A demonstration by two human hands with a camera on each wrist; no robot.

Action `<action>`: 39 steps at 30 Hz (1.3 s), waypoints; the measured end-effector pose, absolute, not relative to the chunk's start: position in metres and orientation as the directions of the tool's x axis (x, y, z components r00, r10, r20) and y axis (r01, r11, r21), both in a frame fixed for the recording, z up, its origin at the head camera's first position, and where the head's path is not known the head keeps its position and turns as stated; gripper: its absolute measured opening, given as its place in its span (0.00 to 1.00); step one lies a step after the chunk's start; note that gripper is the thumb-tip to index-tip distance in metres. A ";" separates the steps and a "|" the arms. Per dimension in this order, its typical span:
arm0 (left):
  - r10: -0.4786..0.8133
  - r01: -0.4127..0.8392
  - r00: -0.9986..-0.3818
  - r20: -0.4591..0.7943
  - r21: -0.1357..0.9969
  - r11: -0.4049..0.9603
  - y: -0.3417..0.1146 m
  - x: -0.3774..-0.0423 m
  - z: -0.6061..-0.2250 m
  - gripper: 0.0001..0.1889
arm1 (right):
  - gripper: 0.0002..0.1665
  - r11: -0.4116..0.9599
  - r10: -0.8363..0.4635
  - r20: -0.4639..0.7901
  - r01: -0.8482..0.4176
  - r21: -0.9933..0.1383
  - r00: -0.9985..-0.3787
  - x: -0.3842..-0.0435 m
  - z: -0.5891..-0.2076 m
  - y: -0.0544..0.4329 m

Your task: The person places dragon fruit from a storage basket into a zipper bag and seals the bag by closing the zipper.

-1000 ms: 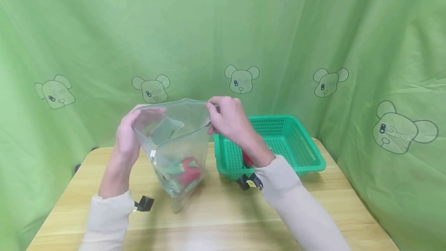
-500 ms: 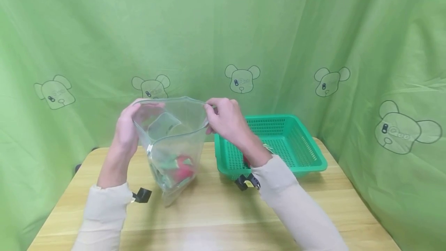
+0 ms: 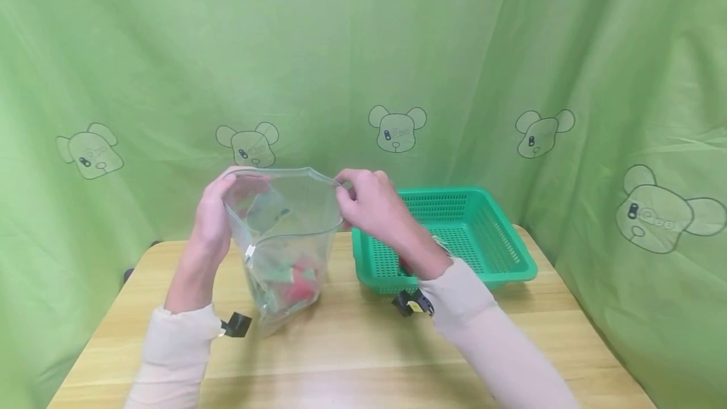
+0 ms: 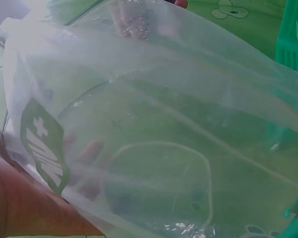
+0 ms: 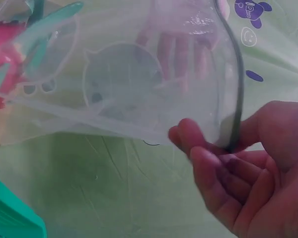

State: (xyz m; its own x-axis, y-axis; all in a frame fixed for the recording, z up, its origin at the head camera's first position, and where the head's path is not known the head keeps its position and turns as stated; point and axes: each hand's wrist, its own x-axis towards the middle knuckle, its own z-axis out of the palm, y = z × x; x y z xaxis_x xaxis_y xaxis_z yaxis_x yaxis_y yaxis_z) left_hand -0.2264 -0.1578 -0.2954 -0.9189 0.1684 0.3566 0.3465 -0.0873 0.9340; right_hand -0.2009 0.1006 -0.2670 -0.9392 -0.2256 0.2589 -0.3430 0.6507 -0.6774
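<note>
Both hands hold a clear zip bag [image 3: 289, 232] upright over the wooden table, its mouth spread wide. My left hand [image 3: 212, 213] holds the left side of the rim, its fingers showing through the film in the right wrist view. At the right corner, my right hand [image 3: 369, 201] pinches the rim between thumb and fingers, seen closely in the right wrist view. A white slider [image 3: 250, 250] sits on the zip edge toward the left. Red and green items [image 3: 300, 286] lie low in the bag, blurred by the film.
A green plastic basket [image 3: 511, 238] stands at the right back of the table [image 3: 363, 358]. Something red [image 3: 404, 265] inside it is partly covered by the right wrist. Green curtain [image 3: 341, 36] with bear-head prints hangs behind and along both sides.
The bag and both hands shifted slightly left, then back right and a little lower. The bag's bottom has swung left, and its mouth stays spread.
</note>
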 end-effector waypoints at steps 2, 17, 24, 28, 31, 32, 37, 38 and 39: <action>0.174 0.330 -0.923 0.344 0.938 -0.101 -0.156 -0.226 -0.295 0.24 | 0.18 0.683 -0.240 0.238 -0.337 -0.648 -0.941 -0.199 -0.265 0.103; 0.222 0.349 -0.908 0.355 0.935 -0.066 -0.149 -0.224 -0.299 0.25 | 0.26 0.792 -0.310 0.276 -0.407 -0.454 -0.910 -0.218 -0.252 0.085; 0.233 0.365 -0.899 0.370 0.929 -0.065 -0.149 -0.224 -0.301 0.25 | 0.12 0.762 -0.285 0.330 -0.421 -0.492 -0.900 -0.228 -0.255 0.080; 0.246 0.366 -0.901 0.356 0.931 -0.006 -0.148 -0.223 -0.300 0.25 | 0.09 0.761 -0.251 0.360 -0.414 -0.500 -0.898 -0.230 -0.255 0.083; 0.256 0.370 -0.900 0.352 0.929 0.027 -0.146 -0.222 -0.299 0.25 | 0.07 0.765 -0.229 0.388 -0.411 -0.495 -0.893 -0.233 -0.254 0.085; 0.259 0.373 -0.899 0.352 0.927 0.035 -0.145 -0.222 -0.298 0.25 | 0.07 0.765 -0.222 0.394 -0.410 -0.496 -0.892 -0.233 -0.254 0.086; 0.283 0.404 -0.886 0.368 0.912 0.079 -0.141 -0.220 -0.296 0.24 | 0.07 0.761 -0.192 0.436 -0.414 -0.499 -0.879 -0.237 -0.253 0.089; 0.289 0.411 -0.883 0.371 0.907 0.091 -0.141 -0.219 -0.295 0.24 | 0.07 0.761 -0.186 0.445 -0.415 -0.499 -0.876 -0.237 -0.253 0.090; 0.295 0.416 -0.880 0.372 0.904 0.100 -0.140 -0.219 -0.295 0.24 | 0.07 0.761 -0.179 0.453 -0.415 -0.499 -0.873 -0.238 -0.253 0.090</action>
